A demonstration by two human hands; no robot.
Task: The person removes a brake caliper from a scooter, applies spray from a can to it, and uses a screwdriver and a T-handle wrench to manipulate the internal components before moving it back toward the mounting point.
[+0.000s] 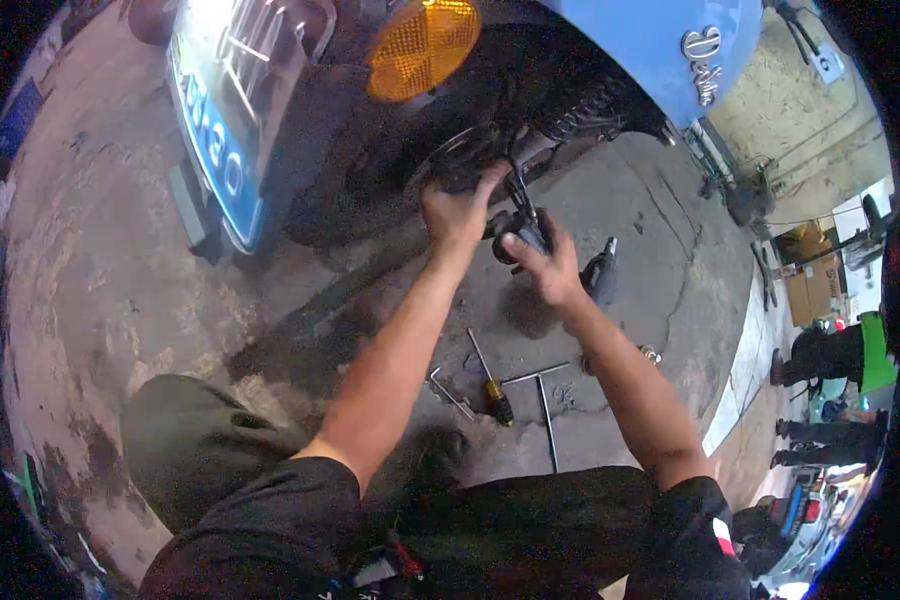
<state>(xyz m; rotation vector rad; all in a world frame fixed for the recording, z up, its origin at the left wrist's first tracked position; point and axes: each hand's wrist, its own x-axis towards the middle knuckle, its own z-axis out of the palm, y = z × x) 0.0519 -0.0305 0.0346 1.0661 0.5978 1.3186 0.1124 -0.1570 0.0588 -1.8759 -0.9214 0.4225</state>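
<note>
Low at the wheel end of a light-blue motor scooter [650, 40], both my hands work among dark parts. My right hand [552, 262] is closed round a black, rounded part [522, 236], with the thumb across it; dark cables or hoses [520, 185] run up from it. I cannot tell exactly what the part is. Just left of it, my left hand [457, 215] reaches in beside the wheel [460, 160], thumb stretched up against the dark parts. Its other fingers are curled out of sight, so what they grip is hidden. A spring shock absorber [585, 108] shows above.
On the concrete floor below lie a yellow-and-black screwdriver [497, 400], a T-handle wrench [547, 425] and an L-shaped hex key [452, 393]. A dark tool [600, 272] lies beyond my right hand. An orange turn signal [425, 50] and a licence plate [215, 140] overhang upper left. People [825, 358] stand far right.
</note>
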